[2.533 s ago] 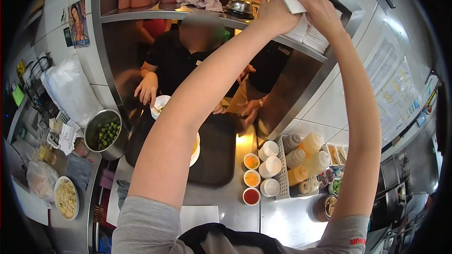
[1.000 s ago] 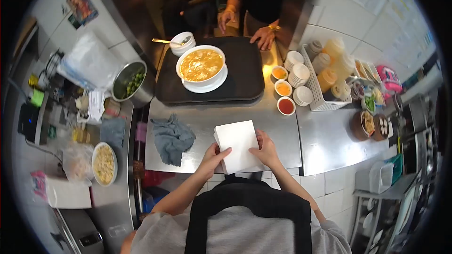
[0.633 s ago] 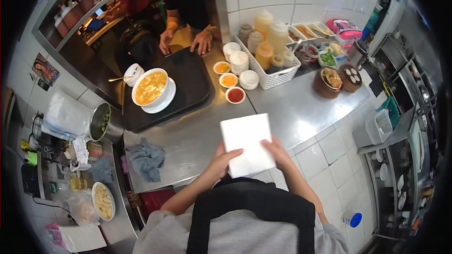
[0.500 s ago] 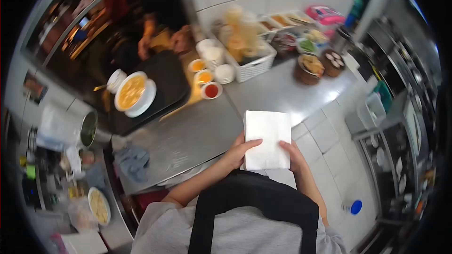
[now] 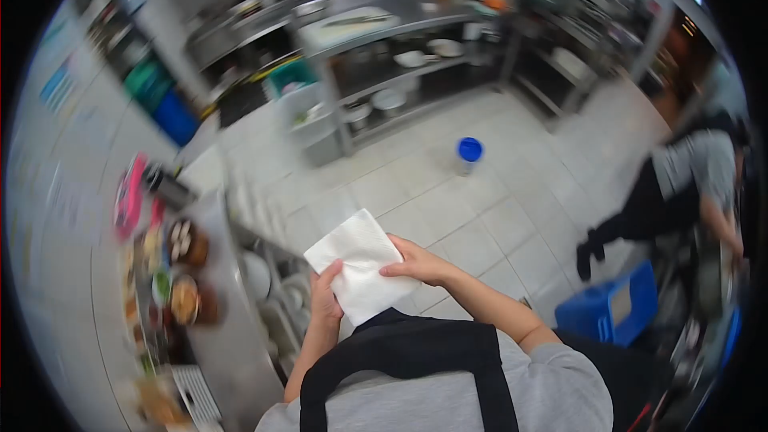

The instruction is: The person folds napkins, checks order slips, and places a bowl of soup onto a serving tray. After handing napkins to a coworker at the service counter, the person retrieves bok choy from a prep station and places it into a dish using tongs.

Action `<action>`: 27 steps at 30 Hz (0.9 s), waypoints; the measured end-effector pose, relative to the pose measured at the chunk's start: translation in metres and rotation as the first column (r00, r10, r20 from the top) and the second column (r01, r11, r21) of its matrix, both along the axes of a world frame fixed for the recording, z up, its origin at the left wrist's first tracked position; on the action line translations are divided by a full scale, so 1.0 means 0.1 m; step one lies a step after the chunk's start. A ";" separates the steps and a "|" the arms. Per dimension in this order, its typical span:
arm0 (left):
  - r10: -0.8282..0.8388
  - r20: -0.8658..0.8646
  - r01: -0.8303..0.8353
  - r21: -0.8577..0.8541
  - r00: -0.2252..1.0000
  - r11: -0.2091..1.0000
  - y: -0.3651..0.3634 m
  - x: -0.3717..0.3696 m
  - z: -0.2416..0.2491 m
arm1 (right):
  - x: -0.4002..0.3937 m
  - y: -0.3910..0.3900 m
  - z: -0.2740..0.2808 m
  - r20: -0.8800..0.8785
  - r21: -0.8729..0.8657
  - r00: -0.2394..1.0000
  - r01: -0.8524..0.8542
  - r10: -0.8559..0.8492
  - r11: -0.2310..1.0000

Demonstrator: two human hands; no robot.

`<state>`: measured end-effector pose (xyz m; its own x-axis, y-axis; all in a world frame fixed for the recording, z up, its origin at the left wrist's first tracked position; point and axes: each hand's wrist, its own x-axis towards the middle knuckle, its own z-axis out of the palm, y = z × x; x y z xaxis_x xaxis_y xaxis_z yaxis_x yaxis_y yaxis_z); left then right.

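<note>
Kitchen, head view, partly blurred: pale tiled floor [image 5: 512, 216], blue-topped container [image 5: 470, 150] standing on it, steel counter [image 5: 232, 336] at left, brown pots [image 5: 205, 304] toward its far end; white napkins [image 5: 360, 248] held in front of apron [image 5: 400, 348], left hand [image 5: 326, 298] pinching their left edge, right hand [image 5: 418, 262] their right edge, both thumbs on top; co-worker [image 5: 692, 172] far right

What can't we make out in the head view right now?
All in the head view:
Fingertips of the left hand and right hand: hidden beneath the napkins.
Print on the wall sheets: blurred.
White basket: cut off by the bottom edge.
What the co-worker is handling: blurred, near the dark right rim.
</note>
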<state>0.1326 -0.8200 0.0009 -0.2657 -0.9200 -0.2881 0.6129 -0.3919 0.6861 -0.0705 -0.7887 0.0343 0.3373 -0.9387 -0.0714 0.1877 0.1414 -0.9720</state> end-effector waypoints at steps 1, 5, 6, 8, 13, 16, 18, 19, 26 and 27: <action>-0.004 -0.009 0.004 -0.001 1.000 1.000 -0.20 -0.21 0.01 | -0.19 -0.04 -0.07 0.030 0.052 0.996 0.080 -0.082 0.995; -0.167 0.020 0.168 -0.072 0.986 0.983 -0.87 -1.12 0.02 | -0.88 -0.16 -0.20 0.079 0.135 0.926 0.356 -0.368 0.925; -0.223 0.013 0.223 -0.064 0.975 0.973 -1.02 -1.29 0.01 | -0.98 -0.24 -0.23 0.108 0.163 0.888 0.428 -0.447 0.889; -0.326 0.006 0.326 -0.038 0.945 0.945 -1.34 -1.60 0.03 | -1.26 -0.40 -0.28 0.121 0.129 0.851 0.496 -0.510 0.858; -0.865 0.065 0.859 -0.175 0.498 0.481 -2.48 -2.20 0.31 | -2.21 -0.86 0.09 -0.229 -0.030 0.879 0.423 -0.418 0.906; -0.940 0.269 0.972 -0.159 0.209 0.170 -2.95 -2.79 0.30 | -2.76 -1.13 0.43 -0.519 -0.117 0.797 0.292 -0.309 0.949; -0.911 0.359 0.958 -0.265 0.201 0.107 -2.98 -3.30 0.43 | -3.11 -1.24 0.52 -0.559 -0.124 0.762 0.312 -0.326 0.942; -0.869 0.458 0.972 -0.216 0.188 0.097 -3.02 -3.53 0.38 | -3.32 -1.28 0.53 -0.602 -0.125 0.728 0.320 -0.328 0.939; -0.812 0.408 0.908 -0.206 0.418 0.364 -3.24 -5.52 0.13 | -4.89 -1.49 0.14 0.192 0.078 0.499 0.851 -0.845 0.519; -0.758 0.445 0.879 -0.228 0.476 0.418 -3.31 -5.86 0.10 | -5.22 -1.60 0.00 0.278 0.067 0.518 0.830 -0.809 0.554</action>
<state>-0.4536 -1.1506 0.0114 -0.9316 -0.3274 -0.1579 -0.0616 -0.2860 0.9562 -0.5927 -0.9489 0.0341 -0.5895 -0.8069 -0.0373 0.4166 -0.2641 -0.8699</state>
